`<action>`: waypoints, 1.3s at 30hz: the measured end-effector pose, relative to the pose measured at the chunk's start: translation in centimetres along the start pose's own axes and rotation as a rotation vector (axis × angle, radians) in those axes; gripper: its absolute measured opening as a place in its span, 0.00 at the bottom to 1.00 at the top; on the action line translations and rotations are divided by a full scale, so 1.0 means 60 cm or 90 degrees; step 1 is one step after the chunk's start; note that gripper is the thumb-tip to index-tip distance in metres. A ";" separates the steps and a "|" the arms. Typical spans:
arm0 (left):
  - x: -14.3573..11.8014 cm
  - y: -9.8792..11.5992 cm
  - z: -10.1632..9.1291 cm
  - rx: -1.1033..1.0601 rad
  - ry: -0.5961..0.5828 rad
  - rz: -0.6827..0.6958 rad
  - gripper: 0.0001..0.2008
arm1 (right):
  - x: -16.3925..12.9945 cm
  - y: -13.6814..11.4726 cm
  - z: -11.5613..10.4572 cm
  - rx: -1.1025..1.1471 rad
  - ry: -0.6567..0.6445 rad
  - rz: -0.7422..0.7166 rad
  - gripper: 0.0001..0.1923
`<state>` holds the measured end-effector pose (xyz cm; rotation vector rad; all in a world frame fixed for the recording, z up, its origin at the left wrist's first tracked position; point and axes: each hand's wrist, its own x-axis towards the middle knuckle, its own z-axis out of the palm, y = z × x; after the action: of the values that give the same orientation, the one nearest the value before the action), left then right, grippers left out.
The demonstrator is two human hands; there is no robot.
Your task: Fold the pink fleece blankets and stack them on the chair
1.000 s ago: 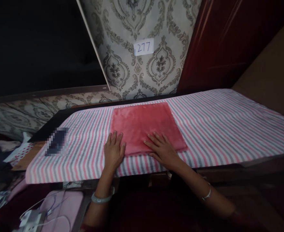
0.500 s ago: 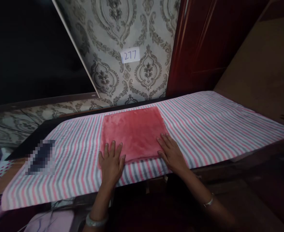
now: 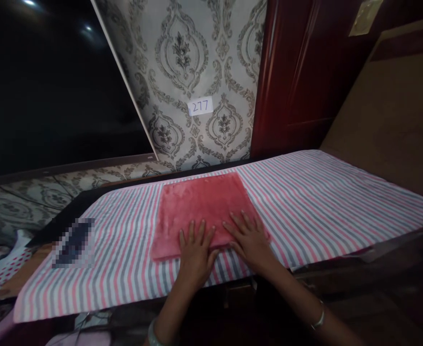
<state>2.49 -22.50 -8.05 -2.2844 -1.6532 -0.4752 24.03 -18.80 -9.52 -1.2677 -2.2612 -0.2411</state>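
While flat on red cloth [image 3: 200, 206] | left hand [image 3: 196, 252], right hand [image 3: 251, 240] | fingers spread wide, holding nothing

A small white paper label marked 277 [image 3: 200, 106] sits on the grey damask-patterned wallpaper [image 3: 182, 62], beside a glossy dark red wooden door [image 3: 290, 81].
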 end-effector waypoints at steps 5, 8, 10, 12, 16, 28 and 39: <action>-0.013 0.005 0.028 -0.004 -0.003 0.003 0.30 | -0.019 0.006 0.017 0.018 -0.024 -0.004 0.27; -0.016 0.003 0.029 -0.008 0.010 -0.001 0.30 | -0.004 0.015 0.005 0.100 -0.011 0.005 0.21; -0.016 0.004 0.029 -0.013 0.016 -0.003 0.30 | 0.022 0.019 -0.002 0.183 0.018 0.007 0.19; -0.017 0.004 0.030 -0.019 0.018 -0.004 0.30 | 0.056 0.021 -0.004 0.264 0.035 0.006 0.19; -0.019 0.004 0.035 -0.020 0.021 -0.002 0.31 | 0.124 0.019 0.005 0.323 -0.006 0.074 0.19; -0.019 0.004 0.038 -0.010 0.017 -0.009 0.32 | 0.170 -0.007 0.008 0.124 -0.145 0.126 0.11; -0.017 0.006 0.034 -0.012 0.015 -0.011 0.31 | 0.169 -0.017 0.011 0.072 -0.125 0.137 0.15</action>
<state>2.73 -22.67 -10.33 -2.2711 -1.6657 -0.5210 18.72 -11.58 -4.59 -1.5162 -2.2387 0.0919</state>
